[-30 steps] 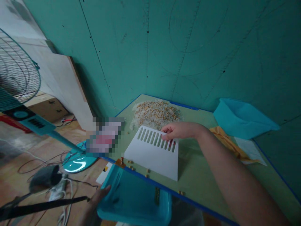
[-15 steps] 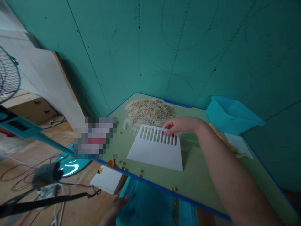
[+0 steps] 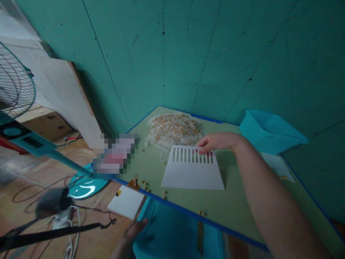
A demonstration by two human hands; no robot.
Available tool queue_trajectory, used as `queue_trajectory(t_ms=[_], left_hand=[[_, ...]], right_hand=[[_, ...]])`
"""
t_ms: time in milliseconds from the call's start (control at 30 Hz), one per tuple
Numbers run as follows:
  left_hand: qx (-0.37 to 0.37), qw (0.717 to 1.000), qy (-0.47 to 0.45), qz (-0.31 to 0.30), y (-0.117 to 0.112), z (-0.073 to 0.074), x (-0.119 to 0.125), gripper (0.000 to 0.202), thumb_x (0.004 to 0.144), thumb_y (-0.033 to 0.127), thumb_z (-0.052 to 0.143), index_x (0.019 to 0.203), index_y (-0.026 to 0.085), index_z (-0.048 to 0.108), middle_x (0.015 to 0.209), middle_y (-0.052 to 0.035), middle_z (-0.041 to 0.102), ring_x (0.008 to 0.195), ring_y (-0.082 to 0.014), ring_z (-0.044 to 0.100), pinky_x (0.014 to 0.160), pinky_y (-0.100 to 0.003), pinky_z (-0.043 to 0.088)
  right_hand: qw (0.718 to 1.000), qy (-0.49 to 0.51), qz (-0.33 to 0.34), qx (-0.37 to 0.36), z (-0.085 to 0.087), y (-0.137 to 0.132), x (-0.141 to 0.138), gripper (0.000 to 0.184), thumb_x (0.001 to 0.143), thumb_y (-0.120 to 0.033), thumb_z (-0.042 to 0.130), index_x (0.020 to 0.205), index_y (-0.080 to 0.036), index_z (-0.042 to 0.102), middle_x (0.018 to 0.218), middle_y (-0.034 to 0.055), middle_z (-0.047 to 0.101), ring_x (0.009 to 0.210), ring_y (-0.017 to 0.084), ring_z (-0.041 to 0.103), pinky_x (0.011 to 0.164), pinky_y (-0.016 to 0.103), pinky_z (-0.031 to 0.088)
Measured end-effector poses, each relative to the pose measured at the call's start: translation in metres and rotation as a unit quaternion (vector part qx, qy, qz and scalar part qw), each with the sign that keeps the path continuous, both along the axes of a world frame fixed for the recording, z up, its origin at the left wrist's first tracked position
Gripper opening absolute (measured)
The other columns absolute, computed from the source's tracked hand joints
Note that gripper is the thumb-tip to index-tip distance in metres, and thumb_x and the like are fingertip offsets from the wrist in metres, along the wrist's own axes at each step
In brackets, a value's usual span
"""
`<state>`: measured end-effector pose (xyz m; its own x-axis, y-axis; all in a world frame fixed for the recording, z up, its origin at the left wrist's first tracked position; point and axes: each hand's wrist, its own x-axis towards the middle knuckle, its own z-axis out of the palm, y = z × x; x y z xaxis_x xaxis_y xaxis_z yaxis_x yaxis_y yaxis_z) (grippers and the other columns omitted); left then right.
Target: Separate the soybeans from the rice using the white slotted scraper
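Observation:
My right hand (image 3: pixel 215 142) grips the slotted top edge of a white plastic scraper (image 3: pixel 192 169), which lies flat on the green table (image 3: pixel 231 205). Just beyond the scraper sits a heap of rice mixed with yellow beans (image 3: pixel 174 131). A few loose beans (image 3: pixel 145 185) lie near the table's blue front edge. My left hand (image 3: pixel 134 230) holds the rim of a teal plastic tray (image 3: pixel 175 237) below the table edge, its fingers curled over the tray's left side.
A teal bin (image 3: pixel 269 131) stands at the back right, with papers (image 3: pixel 277 165) beside it. Teal walls close the corner behind the table. On the floor to the left are a standing fan (image 3: pixel 16 93), its round base (image 3: pixel 86 185), cables and a white sheet (image 3: pixel 125 202).
My right hand has slid the scraper to the right and turned it square to the table edge. The tray in my left hand has dropped lower beneath the table edge.

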<state>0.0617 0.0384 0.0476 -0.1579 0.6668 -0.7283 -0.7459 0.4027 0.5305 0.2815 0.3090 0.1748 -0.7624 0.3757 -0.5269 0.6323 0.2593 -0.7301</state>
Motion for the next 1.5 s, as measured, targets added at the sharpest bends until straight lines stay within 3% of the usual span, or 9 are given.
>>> queue_trajectory(t_ms=[133, 233, 400, 633, 867, 1133, 1233, 1367, 1500], left_hand=[[0.001, 1.0, -0.028, -0.003, 0.002, 0.005, 0.001, 0.048, 0.067, 0.023, 0.067, 0.113, 0.015, 0.059, 0.091, -0.0094, 0.075, 0.102, -0.0321, 0.058, 0.082, -0.04, 0.048], [0.0, 0.999, -0.054, -0.002, 0.003, 0.003, 0.0, 0.046, 0.07, 0.023, 0.063, 0.115, 0.014, 0.057, 0.098, -0.0084, 0.073, 0.105, -0.0291, 0.056, 0.081, -0.036, 0.049], [-0.014, 0.998, -0.052, -0.034, 0.006, -0.002, 0.0, 0.044, 0.067, 0.022, 0.066, 0.109, 0.014, 0.063, 0.099, -0.0072, 0.072, 0.102, -0.0321, 0.057, 0.084, -0.039, 0.048], [0.009, 0.998, -0.025, -0.049, 0.018, 0.006, 0.002, 0.064, 0.065, 0.025, 0.068, 0.126, 0.021, 0.048, 0.108, -0.0006, 0.068, 0.114, -0.0298, 0.047, 0.092, -0.036, 0.043], [-0.002, 0.997, -0.023, -0.069, 0.019, 0.008, -0.006, 0.073, 0.065, 0.027, 0.068, 0.131, 0.014, 0.04, 0.1, -0.0064, 0.07, 0.11, -0.0326, 0.05, 0.081, -0.038, 0.051], [0.018, 0.997, -0.035, -0.065, 0.015, 0.004, -0.005, 0.035, 0.063, 0.027, 0.069, 0.098, 0.02, 0.07, 0.097, -0.004, 0.072, 0.106, -0.0352, 0.053, 0.087, -0.044, 0.047], [0.009, 0.997, -0.024, -0.078, 0.015, 0.006, -0.005, 0.029, 0.063, 0.027, 0.07, 0.09, 0.019, 0.073, 0.093, -0.0057, 0.074, 0.099, -0.0345, 0.059, 0.087, -0.041, 0.046], [0.017, 0.997, -0.024, -0.064, 0.015, 0.01, -0.003, 0.044, 0.065, 0.026, 0.068, 0.109, 0.022, 0.064, 0.097, -0.0044, 0.073, 0.107, -0.0338, 0.054, 0.086, -0.043, 0.047], [0.0, 0.998, -0.023, -0.06, 0.018, 0.007, -0.003, 0.061, 0.066, 0.027, 0.067, 0.124, 0.022, 0.051, 0.101, -0.005, 0.071, 0.102, -0.0335, 0.057, 0.087, -0.042, 0.046]], right_hand=[[0.999, -0.011, 0.023, 0.029, 0.002, -0.004, -0.007, 0.025, 0.073, -0.034, 0.058, 0.087, -0.015, 0.067, 0.068, -0.0001, 0.062, 0.057, 0.009, 0.052, 0.059, 0.023, 0.04], [0.999, -0.012, 0.034, 0.033, 0.003, -0.006, -0.008, 0.022, 0.072, -0.033, 0.059, 0.083, -0.015, 0.066, 0.066, -0.0005, 0.061, 0.057, 0.009, 0.051, 0.059, 0.023, 0.04], [0.998, -0.055, 0.009, 0.02, -0.002, -0.015, 0.003, 0.02, 0.072, -0.033, 0.059, 0.079, -0.015, 0.064, 0.063, -0.0009, 0.061, 0.056, 0.009, 0.052, 0.056, 0.022, 0.04], [0.994, -0.082, -0.027, 0.061, -0.008, -0.045, 0.019, 0.019, 0.075, -0.034, 0.056, 0.079, -0.015, 0.059, 0.064, -0.0008, 0.059, 0.057, 0.009, 0.053, 0.054, 0.021, 0.039], [0.993, -0.056, -0.023, 0.099, -0.007, -0.057, 0.021, 0.02, 0.077, -0.035, 0.052, 0.076, -0.016, 0.056, 0.063, -0.0003, 0.057, 0.058, 0.011, 0.053, 0.051, 0.022, 0.036], [0.992, -0.026, -0.032, 0.123, 0.002, -0.069, 0.018, 0.021, 0.079, -0.036, 0.048, 0.077, -0.016, 0.054, 0.064, -0.0007, 0.056, 0.058, 0.011, 0.051, 0.049, 0.021, 0.032], [0.983, -0.03, -0.02, 0.182, 0.012, -0.08, 0.015, 0.022, 0.082, -0.036, 0.044, 0.079, -0.017, 0.054, 0.067, 0.0, 0.057, 0.06, 0.012, 0.051, 0.049, 0.022, 0.029], [0.95, -0.062, -0.025, 0.306, 0.025, -0.105, 0.011, 0.021, 0.083, -0.037, 0.043, 0.074, -0.019, 0.051, 0.066, 0.0004, 0.055, 0.06, 0.013, 0.05, 0.05, 0.024, 0.025], [0.92, -0.079, -0.025, 0.383, 0.029, -0.134, 0.012, 0.017, 0.084, -0.037, 0.043, 0.078, -0.022, 0.048, 0.066, 0.0003, 0.056, 0.059, 0.014, 0.051, 0.048, 0.026, 0.021]])
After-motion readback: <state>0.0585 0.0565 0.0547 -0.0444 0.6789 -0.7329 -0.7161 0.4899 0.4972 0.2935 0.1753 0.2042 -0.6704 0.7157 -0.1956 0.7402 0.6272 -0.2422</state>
